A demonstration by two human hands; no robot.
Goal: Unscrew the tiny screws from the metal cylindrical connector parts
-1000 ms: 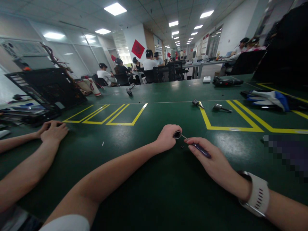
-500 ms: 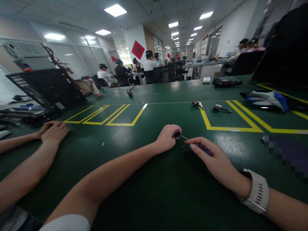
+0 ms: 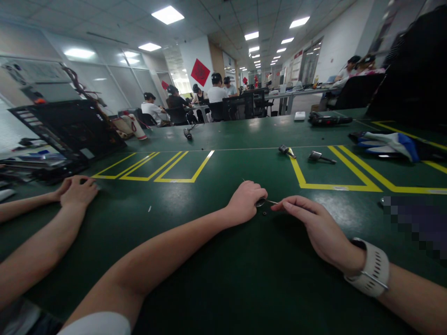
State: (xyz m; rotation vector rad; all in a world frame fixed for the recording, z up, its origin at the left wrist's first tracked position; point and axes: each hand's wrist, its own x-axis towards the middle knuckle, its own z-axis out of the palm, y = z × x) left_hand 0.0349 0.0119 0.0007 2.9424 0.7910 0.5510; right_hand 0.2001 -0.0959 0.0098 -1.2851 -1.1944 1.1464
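My left hand (image 3: 246,201) is closed around a small round metal part with a hollow end (image 3: 260,202), most of it hidden by the fingers. A thin tip pokes up behind the knuckles. In my right hand (image 3: 310,221), which wears a pale watch, a thin screwdriver (image 3: 272,202) is pinched between thumb and fingers; its handle is hidden now. The shaft points left and its end reaches the part's hollow mouth; whether it touches inside, I cannot tell. Just below lies a tiny dark nut-like ring (image 3: 264,213) on the green table (image 3: 223,279).
Two chuck-like metal pieces, one (image 3: 286,150) and another (image 3: 321,157), lie beyond my right hand. Farther back are a black tool (image 3: 329,119) and blue-grey gloves (image 3: 387,144). A co-worker's hands (image 3: 78,190) rest at left, near a black machine (image 3: 77,135).
My left hand has turned the metal part, so its open end faces more sideways and shows less. My right hand has rolled over, hiding the screwdriver handle.
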